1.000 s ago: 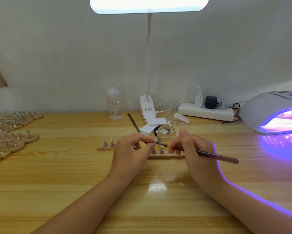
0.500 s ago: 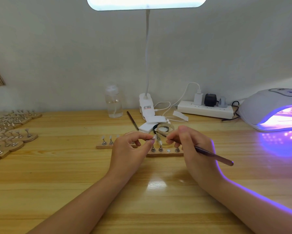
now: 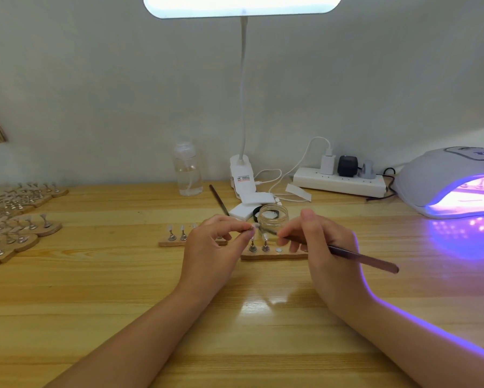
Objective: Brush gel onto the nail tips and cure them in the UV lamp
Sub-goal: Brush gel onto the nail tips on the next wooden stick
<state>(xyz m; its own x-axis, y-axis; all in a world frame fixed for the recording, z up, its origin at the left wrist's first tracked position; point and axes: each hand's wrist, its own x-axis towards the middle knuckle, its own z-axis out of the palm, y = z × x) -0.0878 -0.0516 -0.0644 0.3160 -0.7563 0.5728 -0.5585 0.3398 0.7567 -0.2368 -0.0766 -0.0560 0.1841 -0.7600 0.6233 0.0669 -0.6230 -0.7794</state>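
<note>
Wooden table [image 3: 95,289] fills the view, and far right on it sits the UV lamp [image 3: 442,183], glowing purple. Centre stage, the left hand [image 3: 210,253] pinches a small nail tip [image 3: 254,226] at its fingertips, lifted just above the wooden holder strip [image 3: 274,256]. The right hand [image 3: 327,247] grips the brush [image 3: 355,254], whose bristle end reaches leftward right up to that tip. Just behind both hands stands the clear gel jar [image 3: 273,218], lid off.
</note>
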